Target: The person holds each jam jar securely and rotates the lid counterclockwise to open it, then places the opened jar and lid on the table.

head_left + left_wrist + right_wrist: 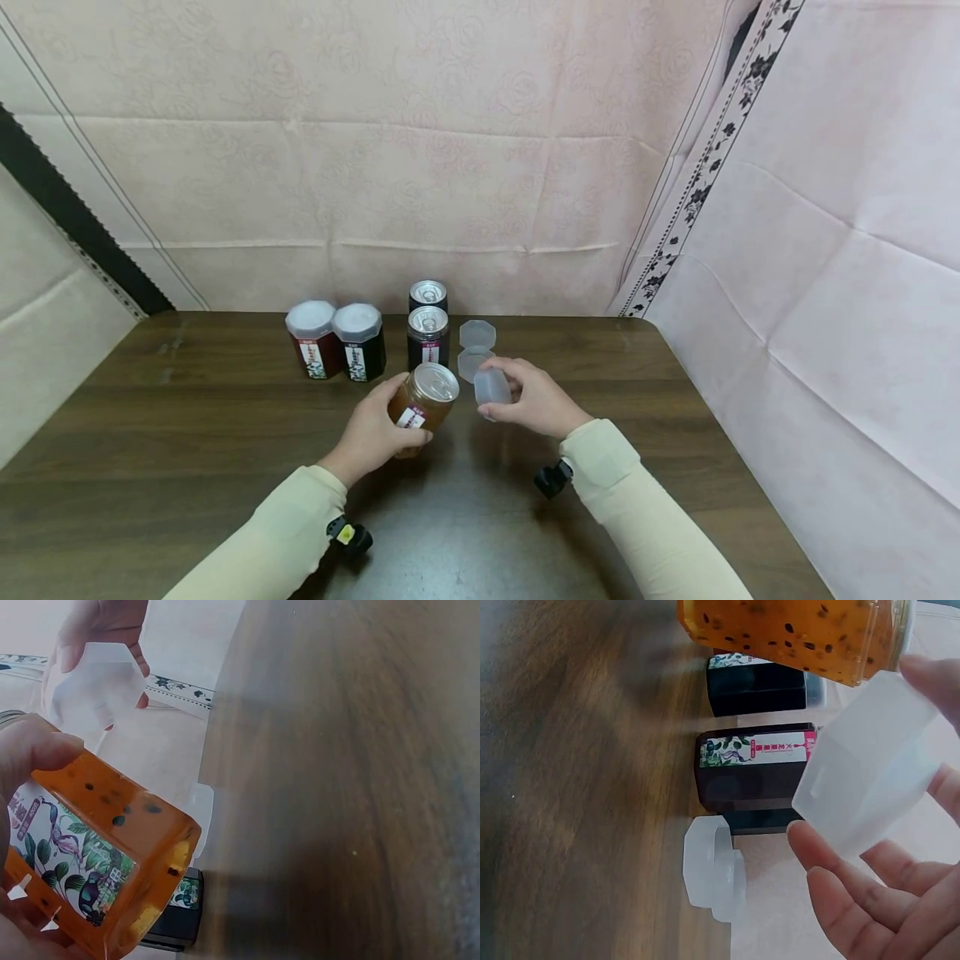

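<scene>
My left hand (pixel 375 429) grips an orange jar (pixel 112 802) with dark seeds, a printed label and a silvery pull-tab top, tilted and raised off the table. To its right, my right hand (pixel 536 397) pinches a frosted plastic cap (pixel 870 761) between thumb and fingers, its flat face turned toward the jar. Two more frosted caps (pixel 477 335) lie on the table just beyond the right hand, one overlapping the other. Behind the orange jar stands a dark jar (pixel 428 337) with an uncovered silvery top.
A second dark jar (pixel 428 294) stands behind the first. Left of them, a red-brown jar (pixel 315 350) and a black jar (pixel 362 350) both wear frosted caps. The brown wooden table (pixel 187 433) meets a patterned cloth (pixel 420 183) at the back and pale cloth at the sides.
</scene>
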